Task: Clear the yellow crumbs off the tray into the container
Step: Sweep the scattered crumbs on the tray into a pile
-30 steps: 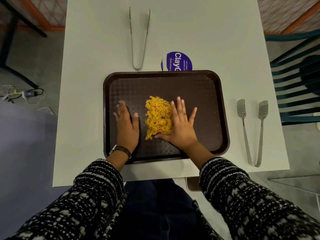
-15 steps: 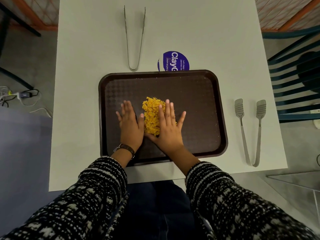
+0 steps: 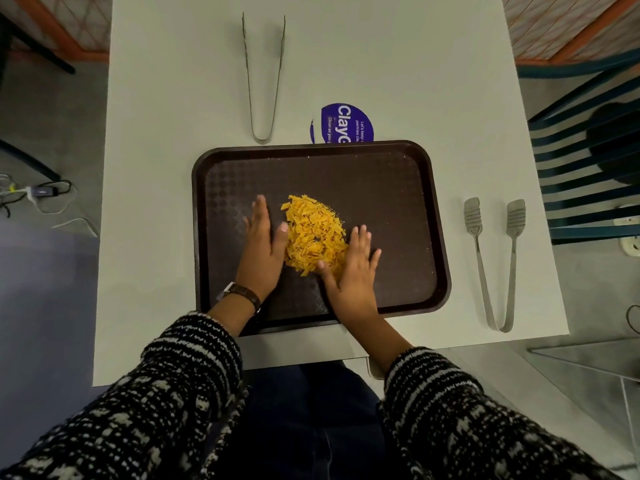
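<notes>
Yellow crumbs (image 3: 315, 237) sit in one heap mid-tray (image 3: 398, 174), btwn the hands. Left hand (image 3: 263, 247) & right hand (image 3: 353, 271) both flat, fingers straight, gripping nothing, touching the heap's sides. Half a sec ago they were closer together; now eased apart. Gathering looks done, but no container in sight.

Canteen or pantry, cafeteria tray (image 3: 381, 188), "pantries" sticker (image 3: 346, 124)
</notes>
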A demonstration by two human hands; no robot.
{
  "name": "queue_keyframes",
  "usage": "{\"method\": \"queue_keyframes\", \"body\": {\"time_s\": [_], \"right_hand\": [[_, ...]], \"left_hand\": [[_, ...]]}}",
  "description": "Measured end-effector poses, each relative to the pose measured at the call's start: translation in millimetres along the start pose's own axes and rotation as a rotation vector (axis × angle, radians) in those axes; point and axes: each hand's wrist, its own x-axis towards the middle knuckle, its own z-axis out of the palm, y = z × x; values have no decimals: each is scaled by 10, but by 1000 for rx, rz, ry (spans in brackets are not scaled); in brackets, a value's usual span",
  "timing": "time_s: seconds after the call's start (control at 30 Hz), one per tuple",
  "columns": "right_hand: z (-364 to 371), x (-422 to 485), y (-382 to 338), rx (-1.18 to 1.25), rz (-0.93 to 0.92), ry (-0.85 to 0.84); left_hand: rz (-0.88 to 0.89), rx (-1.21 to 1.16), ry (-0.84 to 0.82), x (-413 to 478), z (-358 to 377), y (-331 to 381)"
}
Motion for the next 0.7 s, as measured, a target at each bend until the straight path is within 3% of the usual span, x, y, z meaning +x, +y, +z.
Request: {"method": "queue_keyframes", "body": {"time_s": [0.1, 0.23, 0.4, 0.57, 0.7], "right_hand": [[54, 44, -106, 95, -79, -78], [-24, 72, -94, 342, 28, -85], [-243, 336, 31, 277, 27, 23], [-236, 560, -39, 222, -13, -41], [-136, 563, -150, 214, -117, -119]], "left_hand": [[-17, 33, -11, 169, -43, 46], [-2, 87, -57, 344, -4, 116], [95, 114, -140, 376, 114, 146], [155, 137, -259, 238, 178, 92], [220, 54, -231, 167, 143, 126]]}}
